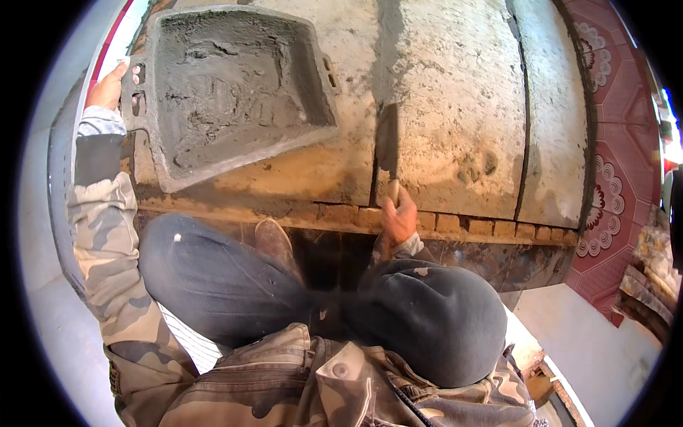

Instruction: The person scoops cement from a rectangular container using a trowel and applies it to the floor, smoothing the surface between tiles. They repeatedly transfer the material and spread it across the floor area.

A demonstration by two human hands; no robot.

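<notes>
My left hand [108, 87] is closed round the left rim of a grey mortar tub [162, 107], with fingertips showing through its handle slots. Wet grey mortar [228, 85] is spread inside the tub, thicker toward the far side. In my right hand [400, 217] is a trowel [388, 146], gripped by its short handle and pointing away from me. Its mortar-coated blade lies along the joint [390, 50] between two concrete slabs; whether it presses into the joint I cannot tell.
Pale slabs [462, 107] extend away from me, with a dark open gap [527, 114] farther right. A row of bricks [448, 223] edges the near side, by my knees. Red patterned tiles [619, 142] cover the right side. A boot [274, 238] stands below the edge.
</notes>
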